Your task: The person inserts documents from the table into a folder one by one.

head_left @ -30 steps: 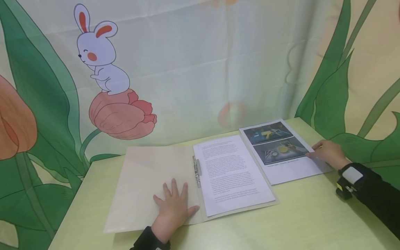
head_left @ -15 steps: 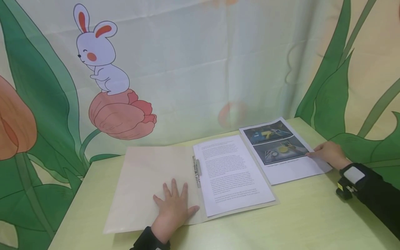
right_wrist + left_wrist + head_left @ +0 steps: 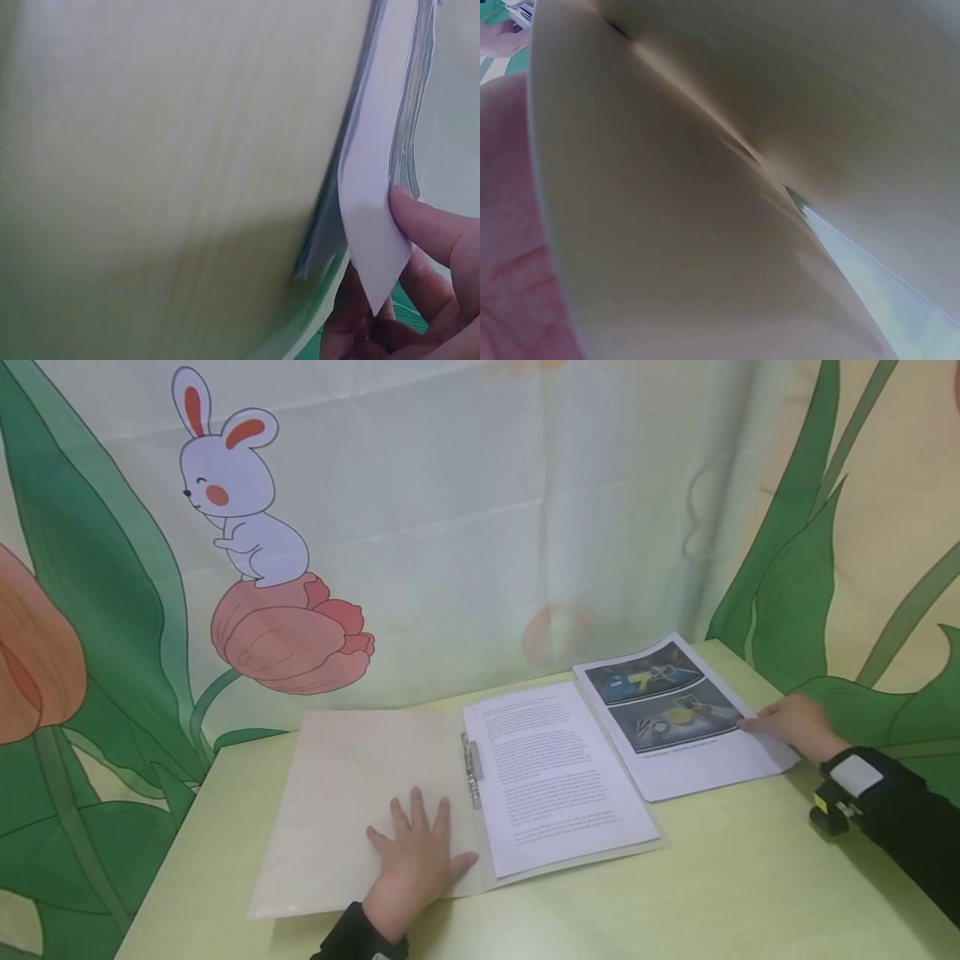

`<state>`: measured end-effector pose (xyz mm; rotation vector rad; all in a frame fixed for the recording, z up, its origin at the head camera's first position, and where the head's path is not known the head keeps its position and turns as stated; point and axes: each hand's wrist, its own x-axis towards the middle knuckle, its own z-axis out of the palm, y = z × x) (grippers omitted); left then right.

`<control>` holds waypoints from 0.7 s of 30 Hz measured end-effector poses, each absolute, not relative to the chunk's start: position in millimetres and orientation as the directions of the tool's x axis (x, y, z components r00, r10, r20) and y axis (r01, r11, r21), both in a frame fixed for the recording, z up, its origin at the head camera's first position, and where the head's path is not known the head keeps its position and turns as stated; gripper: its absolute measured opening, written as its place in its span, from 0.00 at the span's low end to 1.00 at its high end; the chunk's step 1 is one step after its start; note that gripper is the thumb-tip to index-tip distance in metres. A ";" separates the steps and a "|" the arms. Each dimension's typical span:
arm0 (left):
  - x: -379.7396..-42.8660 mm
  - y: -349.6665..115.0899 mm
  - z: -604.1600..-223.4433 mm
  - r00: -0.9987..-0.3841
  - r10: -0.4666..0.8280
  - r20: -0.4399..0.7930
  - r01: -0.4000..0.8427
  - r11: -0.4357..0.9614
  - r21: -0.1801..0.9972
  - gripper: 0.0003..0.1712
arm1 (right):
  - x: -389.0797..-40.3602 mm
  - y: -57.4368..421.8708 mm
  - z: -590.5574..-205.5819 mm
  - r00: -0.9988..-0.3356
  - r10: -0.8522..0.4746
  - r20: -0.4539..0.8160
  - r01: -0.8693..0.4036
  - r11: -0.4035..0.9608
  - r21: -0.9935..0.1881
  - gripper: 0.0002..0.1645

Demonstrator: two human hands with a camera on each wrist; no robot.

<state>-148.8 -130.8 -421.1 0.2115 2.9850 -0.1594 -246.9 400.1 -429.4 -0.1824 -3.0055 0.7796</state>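
Note:
An open beige folder (image 3: pixel 337 793) lies on the table, its metal clip (image 3: pixel 471 770) along the spine. Printed text pages (image 3: pixel 558 777) sit on its right half. My left hand (image 3: pixel 415 864) rests with spread fingers on the left cover, near the lower spine. To the right of the folder are printed sheets with two colour photos (image 3: pixel 708 768). My right hand (image 3: pixel 798 727) pinches their right edge, thumb on top and fingers beneath. In the right wrist view the held white sheets (image 3: pixel 375 187) bend upward at that edge, with more paper (image 3: pixel 319 240) below them.
The pale yellow-green table (image 3: pixel 712 893) extends in front of the folder and sheets. Behind it hangs a cloth backdrop (image 3: pixel 450 527) printed with a rabbit, flowers and leaves. Black sleeves (image 3: pixel 907 827) and a wrist-worn device (image 3: pixel 832 802) show on the right arm.
My right hand has shifted slightly to the right with the sheets' edge. The photo sheets now curve up more at their far right corner. My left hand stays in place.

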 end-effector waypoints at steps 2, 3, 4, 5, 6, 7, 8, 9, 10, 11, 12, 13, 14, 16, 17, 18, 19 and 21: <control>-149.5 -131.1 -421.8 -0.980 0.131 -0.150 0.146 0.985 -0.095 0.50 | -246.7 400.4 -428.1 -0.992 0.123 -0.008 0.111 0.869 -0.481 0.30; -149.7 -131.1 -422.0 -0.980 0.130 -0.150 0.146 0.985 -0.094 0.50 | -246.6 400.5 -427.4 -0.993 0.119 -0.011 0.110 0.871 -0.478 0.30; -150.1 -131.2 -422.1 -0.980 0.130 -0.150 0.145 0.985 -0.094 0.50 | -246.4 400.4 -426.7 -0.993 0.117 -0.014 0.109 0.874 -0.474 0.30; -150.3 -131.2 -422.2 -0.980 0.130 -0.151 0.145 0.985 -0.095 0.50 | -246.2 400.3 -426.2 -0.993 0.116 -0.016 0.110 0.875 -0.471 0.30; -150.4 -131.2 -422.1 -0.980 0.129 -0.152 0.145 0.985 -0.095 0.50 | -246.1 400.1 -425.5 -0.993 0.115 -0.021 0.111 0.878 -0.467 0.30; -150.4 -131.1 -421.7 -0.980 0.129 -0.152 0.144 0.985 -0.095 0.50 | -245.9 400.0 -424.7 -0.993 0.113 -0.025 0.111 0.879 -0.463 0.30; -150.1 -131.0 -421.3 -0.980 0.129 -0.154 0.144 0.985 -0.094 0.50 | -245.8 400.0 -424.0 -0.994 0.109 -0.029 0.110 0.881 -0.461 0.30; -150.0 -130.8 -420.7 -0.980 0.128 -0.155 0.144 0.985 -0.094 0.50 | -245.5 400.0 -423.3 -0.994 0.104 -0.031 0.106 0.884 -0.456 0.29; -149.7 -130.7 -420.1 -0.979 0.128 -0.155 0.144 0.985 -0.093 0.50 | -245.3 400.0 -422.5 -0.994 0.101 -0.036 0.106 0.885 -0.454 0.29; -149.5 -130.6 -419.7 -0.979 0.128 -0.157 0.144 0.985 -0.092 0.50 | -244.8 400.0 -421.7 -0.994 0.098 -0.040 0.105 0.885 -0.454 0.29; -149.4 -130.5 -419.3 -0.979 0.129 -0.158 0.144 0.985 -0.090 0.50 | -244.2 400.0 -421.1 -0.995 0.094 -0.041 0.103 0.885 -0.454 0.29; -149.2 -130.5 -419.0 -0.979 0.129 -0.158 0.144 0.986 -0.089 0.50 | -243.6 399.8 -420.5 -0.995 0.090 -0.040 0.098 0.885 -0.455 0.29; -149.1 -130.5 -419.0 -0.979 0.129 -0.159 0.144 0.986 -0.087 0.50 | -242.8 399.6 -420.2 -0.995 0.089 -0.036 0.095 0.883 -0.459 0.29; -149.1 -130.5 -419.2 -0.979 0.129 -0.159 0.143 0.986 -0.082 0.50 | -241.1 398.8 -419.4 -0.996 0.087 -0.023 0.088 0.880 -0.466 0.29; -149.2 -130.5 -419.5 -0.979 0.129 -0.158 0.143 0.986 -0.081 0.50 | -240.3 398.5 -419.4 -0.996 0.087 -0.015 0.084 0.878 -0.471 0.29; -149.1 -130.4 -419.4 -0.979 0.128 -0.158 0.142 0.987 -0.080 0.50 | -239.5 398.2 -419.5 -0.996 0.088 -0.006 0.081 0.877 -0.474 0.30; -149.3 -130.4 -419.7 -0.979 0.127 -0.158 0.141 0.987 -0.080 0.50 | -238.6 397.8 -419.7 -0.996 0.091 0.006 0.077 0.876 -0.476 0.30; -150.2 -131.0 -422.2 -0.980 0.125 -0.157 0.141 0.986 -0.093 0.50 | -237.2 397.5 -420.1 -0.995 0.099 0.029 0.074 0.877 -0.474 0.30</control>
